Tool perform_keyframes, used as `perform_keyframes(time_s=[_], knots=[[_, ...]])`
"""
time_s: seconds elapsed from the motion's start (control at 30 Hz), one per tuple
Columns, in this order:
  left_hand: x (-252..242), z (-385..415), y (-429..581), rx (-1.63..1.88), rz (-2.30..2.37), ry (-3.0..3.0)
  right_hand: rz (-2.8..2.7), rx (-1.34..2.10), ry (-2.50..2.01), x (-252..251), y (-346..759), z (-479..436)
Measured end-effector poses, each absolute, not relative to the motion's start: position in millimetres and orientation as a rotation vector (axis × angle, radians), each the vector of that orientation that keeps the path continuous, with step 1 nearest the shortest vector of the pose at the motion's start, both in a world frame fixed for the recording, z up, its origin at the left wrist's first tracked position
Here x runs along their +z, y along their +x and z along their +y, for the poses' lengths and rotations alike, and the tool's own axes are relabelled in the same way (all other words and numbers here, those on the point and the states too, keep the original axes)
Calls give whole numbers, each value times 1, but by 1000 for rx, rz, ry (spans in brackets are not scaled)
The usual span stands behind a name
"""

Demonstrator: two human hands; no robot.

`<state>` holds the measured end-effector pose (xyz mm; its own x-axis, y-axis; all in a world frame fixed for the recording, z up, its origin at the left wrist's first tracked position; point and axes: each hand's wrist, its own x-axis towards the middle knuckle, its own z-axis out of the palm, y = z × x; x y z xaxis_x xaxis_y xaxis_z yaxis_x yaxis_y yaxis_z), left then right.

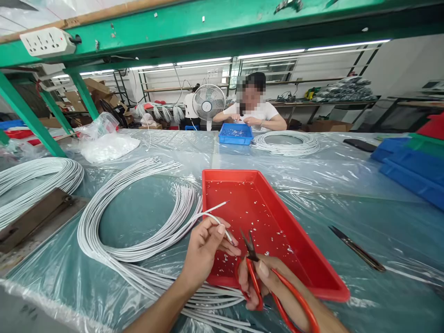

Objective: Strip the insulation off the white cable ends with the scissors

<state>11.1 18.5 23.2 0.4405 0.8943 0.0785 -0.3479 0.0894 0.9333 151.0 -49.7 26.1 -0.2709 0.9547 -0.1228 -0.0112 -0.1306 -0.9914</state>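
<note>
My left hand [208, 238] pinches a white cable [217, 219] near its end, which points down toward my right hand. Another cable's stripped tip lies just above it, over the edge of a red tray [274, 203]. In my right hand [265, 280] is a pair of red-handled scissors [255, 277], its short dark blades parted and pointing up, a little apart from the cable end. Small white scraps are scattered over the tray's floor beneath both hands. To the left lies a large coil of white cables [92, 222], its loose ends running under my left forearm.
Tweezers [357, 247] lie right of the tray. A metal block [34, 219] and a second cable coil [69, 173] are at the left. Across the table a co-worker [268, 111] works over a blue tray [236, 141]. Blue bins [409, 162] stand at the right.
</note>
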Motion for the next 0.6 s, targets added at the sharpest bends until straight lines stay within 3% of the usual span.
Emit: perform_keyframes(time_s=[0.2,0.43,0.5,0.6], knots=[[25,17,10,1080,729,1154,-1220,1795,-1142,19,150,-57],[27,16,9,1105,808,1144,-1233,1840,-1277,19,150,-63],[28,15,8,1098,812,1142,-1300,1724,-1341,21,149,-61],[30,14,7,1083,818,1138,-1572,1183,-1498,23,150,-55]])
